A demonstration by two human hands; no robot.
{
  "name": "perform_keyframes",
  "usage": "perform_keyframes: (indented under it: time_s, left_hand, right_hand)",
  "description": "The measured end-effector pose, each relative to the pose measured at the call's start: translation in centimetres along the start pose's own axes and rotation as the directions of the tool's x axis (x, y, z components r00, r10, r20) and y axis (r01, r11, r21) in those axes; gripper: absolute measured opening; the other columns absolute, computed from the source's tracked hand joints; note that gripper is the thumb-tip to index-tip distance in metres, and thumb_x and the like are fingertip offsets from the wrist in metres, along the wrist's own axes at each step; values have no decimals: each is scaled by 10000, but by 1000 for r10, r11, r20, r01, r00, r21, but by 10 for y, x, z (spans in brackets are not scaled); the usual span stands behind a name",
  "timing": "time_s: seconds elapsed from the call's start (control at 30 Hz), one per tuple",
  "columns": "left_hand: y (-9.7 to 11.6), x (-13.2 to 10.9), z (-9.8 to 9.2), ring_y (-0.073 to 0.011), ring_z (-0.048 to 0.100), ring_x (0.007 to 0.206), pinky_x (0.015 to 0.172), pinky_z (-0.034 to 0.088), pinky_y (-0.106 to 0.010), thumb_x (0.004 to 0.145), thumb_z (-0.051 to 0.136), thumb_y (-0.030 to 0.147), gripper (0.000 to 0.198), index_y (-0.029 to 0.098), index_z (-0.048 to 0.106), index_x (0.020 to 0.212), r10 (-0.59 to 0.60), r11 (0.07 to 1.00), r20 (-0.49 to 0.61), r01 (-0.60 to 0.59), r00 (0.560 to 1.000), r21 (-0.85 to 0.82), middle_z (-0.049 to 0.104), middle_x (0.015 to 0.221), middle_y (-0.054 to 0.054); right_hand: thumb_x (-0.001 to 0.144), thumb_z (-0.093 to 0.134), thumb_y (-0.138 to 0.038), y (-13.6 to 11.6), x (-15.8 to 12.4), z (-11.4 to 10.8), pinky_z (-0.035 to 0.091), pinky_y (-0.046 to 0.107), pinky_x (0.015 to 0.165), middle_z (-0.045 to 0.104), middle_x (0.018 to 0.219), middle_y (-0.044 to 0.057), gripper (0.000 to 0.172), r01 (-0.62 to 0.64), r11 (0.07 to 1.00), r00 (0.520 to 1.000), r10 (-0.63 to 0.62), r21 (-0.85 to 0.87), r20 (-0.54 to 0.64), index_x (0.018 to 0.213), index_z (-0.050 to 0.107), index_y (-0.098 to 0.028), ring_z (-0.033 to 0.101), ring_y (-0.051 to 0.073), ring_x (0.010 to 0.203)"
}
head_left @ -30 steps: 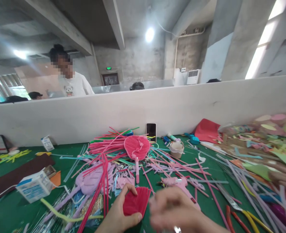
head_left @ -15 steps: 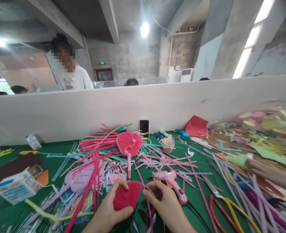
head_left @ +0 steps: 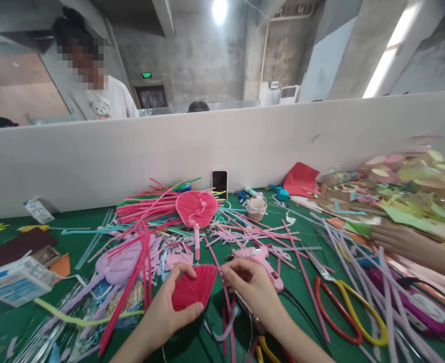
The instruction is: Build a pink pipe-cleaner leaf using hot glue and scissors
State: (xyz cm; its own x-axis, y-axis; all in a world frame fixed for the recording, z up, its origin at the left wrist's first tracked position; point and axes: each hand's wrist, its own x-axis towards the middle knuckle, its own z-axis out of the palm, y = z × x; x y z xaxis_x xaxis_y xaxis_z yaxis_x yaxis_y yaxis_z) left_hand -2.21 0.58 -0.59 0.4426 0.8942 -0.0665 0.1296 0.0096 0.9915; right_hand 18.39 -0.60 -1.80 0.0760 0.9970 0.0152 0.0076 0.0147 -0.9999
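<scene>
My left hand (head_left: 169,307) grips a red panel of pipe cleaners (head_left: 194,288) laid side by side, thumb on its front and fingers behind. At the panel's upper right corner, my right hand (head_left: 250,287) pinches its thumb and forefinger together. What lies between those fingertips is too small to make out. A pink glue gun (head_left: 262,259) rests just behind my right hand. Beyond the panel lies a finished-looking red fan (head_left: 196,209) with a pink handle. Left of my hands is a lilac fan-shaped piece (head_left: 118,264), with loose red pipe cleaners (head_left: 141,267) across it.
Scissors (head_left: 353,307) with red and yellow handles lie at right. Another person's hand (head_left: 396,239) reaches in from the right edge. A phone (head_left: 219,185) leans on the white partition (head_left: 162,156), near a paper cup (head_left: 256,207). A white-blue box (head_left: 18,280) stands at left.
The view has tilted down slightly and shifted. My right fingertips stay by the red panel's corner, while my left hand keeps its hold. The other person's hand has moved slightly over the papers.
</scene>
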Motion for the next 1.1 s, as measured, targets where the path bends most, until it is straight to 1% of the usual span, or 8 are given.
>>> perform_keyframes:
  time_s: [0.13, 0.3, 0.47, 0.6, 0.7, 0.83, 0.97, 1.1]
  left_hand:
    - [4, -2, 2, -136, 519, 698, 643, 397, -244, 749, 739, 396, 442, 264, 422, 1028, 5, 998, 12, -6, 1000, 58, 548, 918, 36]
    - [5, -4, 4, -146, 524, 715, 639, 399, -243, 744, 728, 392, 416, 261, 446, 1020, 38, 991, -17, -36, 999, 128, 538, 933, 30]
    - [7, -5, 6, -141, 529, 702, 627, 400, -237, 736, 729, 346, 410, 262, 444, 1018, 5, 995, -12, -4, 1000, 97, 555, 933, 32]
    - [7, -3, 6, -138, 538, 702, 633, 408, -238, 728, 730, 286, 398, 253, 449, 1008, -7, 997, 0, 7, 1000, 77, 567, 918, 35]
    - [7, -2, 5, -140, 556, 690, 620, 413, -238, 721, 737, 284, 413, 251, 443, 1009, -25, 999, 19, 24, 1000, 46, 587, 887, 38]
    - [8, -3, 6, -137, 559, 698, 632, 412, -239, 716, 738, 274, 414, 251, 448, 1010, -30, 999, 7, 30, 1000, 15, 600, 880, 43]
    - [10, -3, 6, -128, 537, 681, 627, 400, -237, 710, 746, 287, 422, 246, 452, 1010, -29, 1000, 10, 28, 1000, 13, 586, 857, 50]
    - [8, -2, 6, -131, 534, 658, 606, 393, -240, 700, 746, 287, 435, 245, 450, 1017, -52, 998, 3, 52, 999, 20, 585, 830, 49]
  right_hand:
    - [749, 710, -560, -5, -2, 4, 481, 265, 593, 663, 675, 27, 405, -20, 1000, 1000, 20, 0, 11, 788, 702, -157, 606, 162, 637]
    - [771, 691, -549, -5, -2, 6, 491, 262, 600, 662, 674, 19, 385, -20, 1000, 999, 20, 5, 38, 789, 704, -165, 610, 159, 640]
    - [742, 714, -546, -6, -1, 7, 488, 252, 561, 634, 652, 3, 381, -49, 998, 997, 48, 31, 53, 778, 665, -170, 597, 149, 613]
    - [744, 705, -539, -8, 1, 7, 462, 248, 557, 611, 623, -6, 376, -46, 999, 997, 45, 24, 62, 743, 645, -168, 568, 132, 579]
    - [759, 696, -521, -8, 2, 7, 456, 247, 569, 612, 622, -5, 360, -44, 999, 996, 42, 22, 73, 747, 646, -165, 567, 129, 579]
    - [754, 699, -530, -7, 2, 7, 468, 255, 578, 613, 612, -4, 370, -58, 998, 996, 56, 28, 75, 733, 645, -165, 573, 135, 575]
    - [755, 703, -532, -7, 1, 7, 477, 257, 586, 615, 612, -4, 377, -68, 996, 995, 64, 56, 77, 737, 645, -160, 574, 133, 580]
    - [759, 694, -566, 0, 3, 8, 479, 256, 590, 609, 608, -4, 417, -68, 994, 995, 60, 91, 85, 741, 641, -153, 572, 127, 578]
